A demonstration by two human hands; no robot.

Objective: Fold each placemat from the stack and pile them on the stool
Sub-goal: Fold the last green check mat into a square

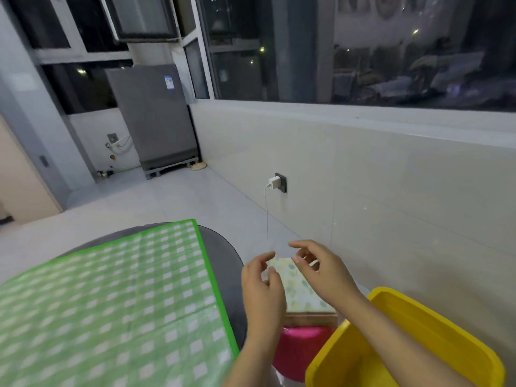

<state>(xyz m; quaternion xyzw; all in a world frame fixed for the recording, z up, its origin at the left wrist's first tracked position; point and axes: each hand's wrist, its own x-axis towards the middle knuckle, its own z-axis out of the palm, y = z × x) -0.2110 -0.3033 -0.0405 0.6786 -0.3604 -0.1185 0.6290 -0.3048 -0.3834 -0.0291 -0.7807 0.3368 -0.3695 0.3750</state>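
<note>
My left hand and right hand hovered with fingers loosely spread, gripping nothing, directly above the folded pale leaf-print placemats piled on the pink plastic stool. The next flat green-and-white checked plastic placemat lay on the dark round tabletop to my left, long axis running away from me, nearer my left hand. No writing was legible; the grey fridge's sticker was blurred.

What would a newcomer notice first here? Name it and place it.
The green checked placemat spread over the dark table at left, and the bright yellow tub at lower right. Between them both hands, left and right, hover open above a folded floral placemat on the pink stool.
</note>
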